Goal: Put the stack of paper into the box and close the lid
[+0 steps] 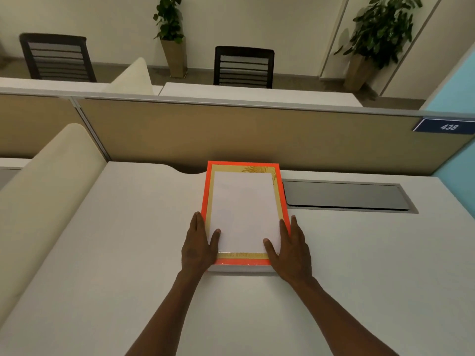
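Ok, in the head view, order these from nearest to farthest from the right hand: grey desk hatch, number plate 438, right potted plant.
From the right hand:
1. Grey desk hatch, just beyond it on the desk.
2. Number plate 438, on the partition's right end.
3. Right potted plant, by the back wall.

White desk fills the near field. Grey cable-tray flap is set flush into it, far right. Tan partition runs along the desk's far edge, with a blue "438" tag at its right end. Beyond it: two dark slatted chairs at another desk, and two potted plants against the far wall. Cream curved panel on the left.
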